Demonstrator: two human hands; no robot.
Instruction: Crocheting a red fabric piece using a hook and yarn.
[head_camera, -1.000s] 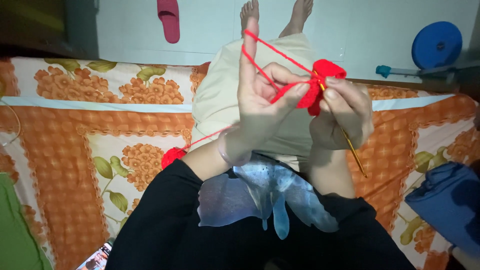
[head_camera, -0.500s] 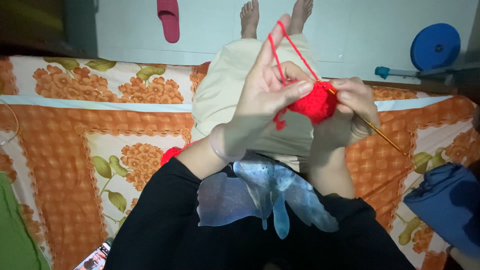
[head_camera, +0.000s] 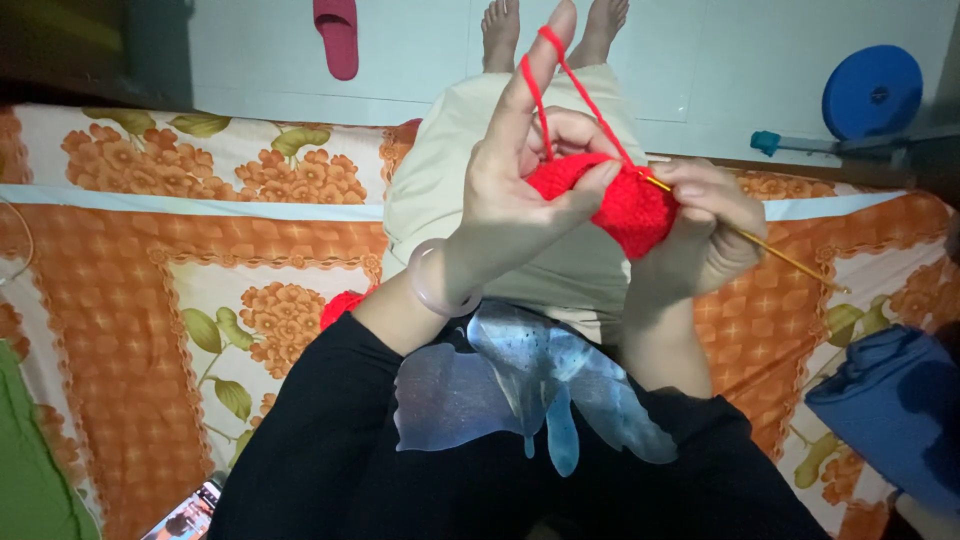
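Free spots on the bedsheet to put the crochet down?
Bare floral sheet left of the left hand, between the green cloth and the yarn ball. A smaller patch between the right hand and the blue fabric. The lap, with the red crochet piece and hook, is crowded.

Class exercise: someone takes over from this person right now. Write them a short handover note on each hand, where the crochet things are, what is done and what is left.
Left hand: pinches the red crochet piece between thumb and fingers, with the yarn looped over the raised index finger.
Right hand: holds the hook, with its tip at the piece's top edge.
Yarn ball: on the floral sheet, beside the left forearm.
Done: a small red patch is worked.
Left: the piece is small and the yarn uncut; I cannot tell how many rows remain.
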